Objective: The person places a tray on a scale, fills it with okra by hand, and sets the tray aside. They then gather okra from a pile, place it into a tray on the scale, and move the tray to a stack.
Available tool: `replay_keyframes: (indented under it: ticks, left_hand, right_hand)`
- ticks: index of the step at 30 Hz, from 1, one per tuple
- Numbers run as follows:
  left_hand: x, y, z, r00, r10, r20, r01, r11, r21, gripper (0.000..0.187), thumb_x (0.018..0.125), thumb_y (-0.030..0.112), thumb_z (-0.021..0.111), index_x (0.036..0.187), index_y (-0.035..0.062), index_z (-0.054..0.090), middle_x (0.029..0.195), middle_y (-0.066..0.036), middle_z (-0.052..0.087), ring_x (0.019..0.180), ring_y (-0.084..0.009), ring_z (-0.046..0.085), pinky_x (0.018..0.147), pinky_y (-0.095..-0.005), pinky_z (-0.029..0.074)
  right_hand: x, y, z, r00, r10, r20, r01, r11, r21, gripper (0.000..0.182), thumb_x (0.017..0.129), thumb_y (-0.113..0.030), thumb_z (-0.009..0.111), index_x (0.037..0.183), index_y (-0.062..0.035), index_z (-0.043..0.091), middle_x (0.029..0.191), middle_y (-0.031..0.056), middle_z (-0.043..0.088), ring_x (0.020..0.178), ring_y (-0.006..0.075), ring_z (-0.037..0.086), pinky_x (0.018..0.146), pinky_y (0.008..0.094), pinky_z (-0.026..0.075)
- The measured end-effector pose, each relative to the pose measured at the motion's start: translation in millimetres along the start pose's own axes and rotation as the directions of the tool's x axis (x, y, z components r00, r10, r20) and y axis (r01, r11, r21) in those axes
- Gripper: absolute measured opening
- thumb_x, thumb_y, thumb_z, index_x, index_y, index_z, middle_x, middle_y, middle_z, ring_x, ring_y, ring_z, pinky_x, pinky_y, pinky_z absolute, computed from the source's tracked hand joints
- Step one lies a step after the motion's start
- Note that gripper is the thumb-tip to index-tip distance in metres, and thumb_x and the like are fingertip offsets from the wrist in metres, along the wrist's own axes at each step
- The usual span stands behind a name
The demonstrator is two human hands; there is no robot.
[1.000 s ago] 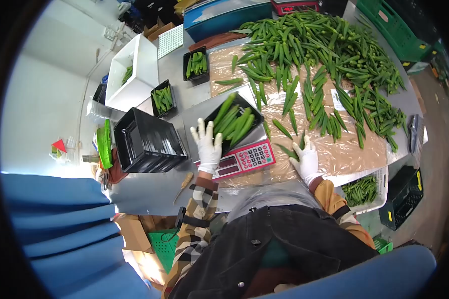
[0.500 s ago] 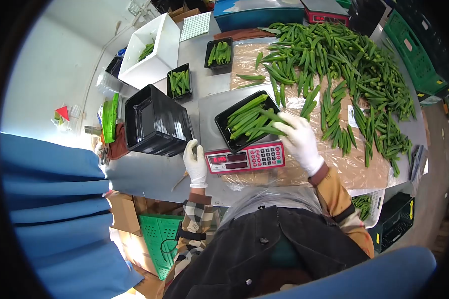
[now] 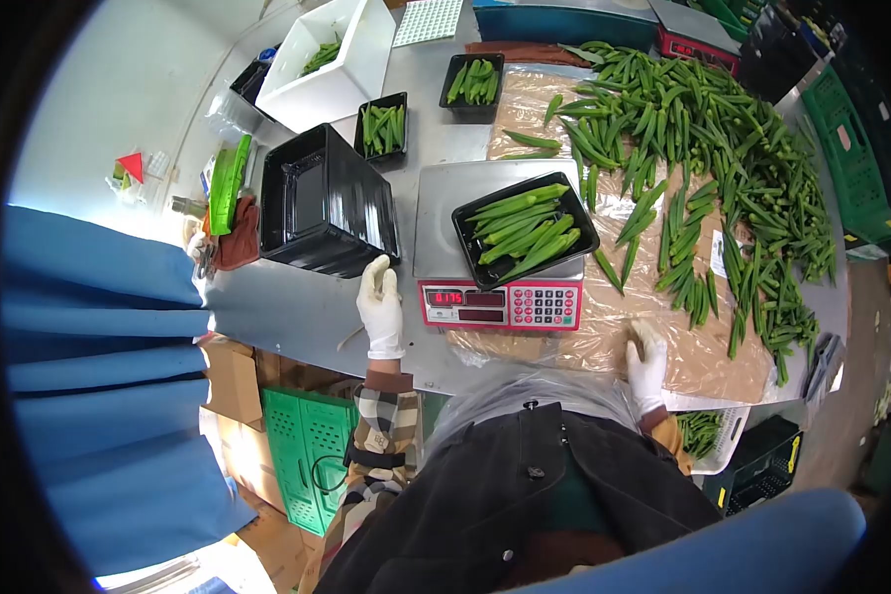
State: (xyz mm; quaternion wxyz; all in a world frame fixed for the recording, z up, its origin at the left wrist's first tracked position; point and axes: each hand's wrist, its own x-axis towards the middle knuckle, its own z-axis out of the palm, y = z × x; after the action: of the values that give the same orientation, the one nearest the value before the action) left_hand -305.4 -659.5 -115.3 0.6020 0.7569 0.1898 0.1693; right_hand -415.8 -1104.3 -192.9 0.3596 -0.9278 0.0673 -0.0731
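Note:
A black tray of green okra pods (image 3: 525, 232) rests tilted on the metal plate of a red scale (image 3: 500, 305), whose lit display reads about 0.175. My left hand (image 3: 379, 309), in a white glove, is just left of the scale, near the lower corner of the stacked black trays (image 3: 329, 203); its fingers are apart and hold nothing. On the brown, film-covered sheet (image 3: 604, 342) right of the scale, my gloved right hand (image 3: 647, 362) lies with fingers apart and nothing in it. A large heap of okra (image 3: 742, 148) spreads over the sheet's right side.
Two small filled black trays (image 3: 382, 129) (image 3: 471, 84) stand behind the scale. A white box (image 3: 332, 69) sits at the back left, beside a green object (image 3: 230, 185). Green crates (image 3: 846, 158) line the right. A white basket of okra (image 3: 723, 436) is below the table edge.
My right hand has let go of the okra over the tray and moved down toward the table's front edge. The scale display has risen. The view has shifted slightly.

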Motion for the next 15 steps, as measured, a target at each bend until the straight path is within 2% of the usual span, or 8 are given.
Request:
replay_keyframes:
  ticks: [1,2,4,7,8,11,12,15]
  left_hand:
    - [5,-4,2,0.998,0.056,0.008,-0.057,0.998,0.014,0.027,0.097,0.003,0.058,0.124,-0.0001,0.061,0.118,-0.007,0.066,0.106,-0.0117,0.062,0.091,-0.0247,0.048]
    - [8,2,7,0.994,0.097,0.051,-0.099,0.994,0.04,0.029,0.1,0.013,0.058,0.127,0.0053,0.061,0.12,-0.004,0.065,0.105,-0.0109,0.06,0.089,-0.0267,0.049]
    - [10,13,20,0.997,0.012,0.073,-0.007,0.998,-0.066,0.028,0.099,0.008,0.057,0.126,0.003,0.06,0.118,-0.005,0.066,0.106,-0.0111,0.061,0.089,-0.0246,0.049]
    - [12,28,41,0.989,-0.053,0.135,0.067,0.992,-0.103,0.027,0.099,0.007,0.057,0.126,0.0034,0.06,0.113,-0.005,0.067,0.099,-0.0097,0.062,0.083,-0.0222,0.049]
    - [12,36,47,0.984,-0.076,0.164,0.092,0.992,-0.09,0.027,0.099,0.007,0.057,0.126,0.0037,0.059,0.111,-0.005,0.067,0.097,-0.0092,0.062,0.081,-0.0218,0.049]
    - [11,34,61,0.94,-0.126,0.317,0.179,0.973,-0.145,0.032,0.098,0.009,0.058,0.13,0.0034,0.054,0.1,-0.005,0.066,0.08,-0.008,0.061,0.07,-0.0211,0.051]
    - [8,33,66,0.924,-0.161,0.346,0.206,0.974,-0.095,0.032,0.098,0.01,0.059,0.129,0.0033,0.054,0.096,-0.004,0.065,0.077,-0.0082,0.061,0.068,-0.0215,0.051]
    - [4,29,78,0.884,-0.181,0.432,0.183,0.982,0.037,0.033,0.096,0.012,0.063,0.127,0.0043,0.055,0.086,0.0,0.063,0.073,-0.0061,0.059,0.066,-0.0226,0.052]
  right_hand:
    - [-10,4,-2,1.0,-0.027,0.014,0.028,1.0,-0.007,0.042,0.08,-0.002,0.067,0.122,-0.0049,0.065,0.13,0.0149,0.06,0.121,0.0333,0.053,0.107,0.0417,0.039]
    - [-17,3,-5,0.998,-0.054,0.025,0.054,0.998,-0.015,0.044,0.08,-0.002,0.067,0.123,-0.0052,0.064,0.13,0.0149,0.06,0.122,0.0334,0.052,0.108,0.0415,0.038]
    - [-21,2,-4,0.998,-0.06,0.028,0.062,0.995,-0.075,0.042,0.079,-0.003,0.068,0.12,-0.005,0.066,0.129,0.0153,0.06,0.121,0.0344,0.052,0.107,0.0411,0.039]
    - [-11,5,8,0.995,0.102,0.007,-0.102,0.993,-0.064,0.034,0.076,-0.004,0.07,0.111,-0.0043,0.07,0.123,0.0148,0.061,0.115,0.0335,0.053,0.104,0.0423,0.041]
    - [-6,6,12,0.994,0.07,-0.08,-0.073,0.997,-0.026,0.022,0.076,-0.003,0.07,0.098,-0.0039,0.07,0.111,0.0137,0.063,0.108,0.0322,0.056,0.099,0.0414,0.043]
    - [9,18,16,0.991,0.127,-0.033,-0.127,0.992,0.002,0.013,0.076,-0.003,0.07,0.089,-0.0036,0.069,0.099,0.0129,0.064,0.098,0.0307,0.058,0.091,0.0406,0.045]
    - [14,21,19,0.991,0.121,-0.057,-0.119,0.992,0.035,0.008,0.075,-0.002,0.071,0.082,-0.004,0.066,0.088,0.0121,0.062,0.09,0.0303,0.058,0.084,0.0398,0.045]
    - [17,24,23,0.987,0.148,-0.058,-0.15,0.988,-0.043,0.009,0.073,-0.002,0.071,0.08,-0.0046,0.066,0.086,0.0124,0.062,0.087,0.0311,0.058,0.082,0.0399,0.046]
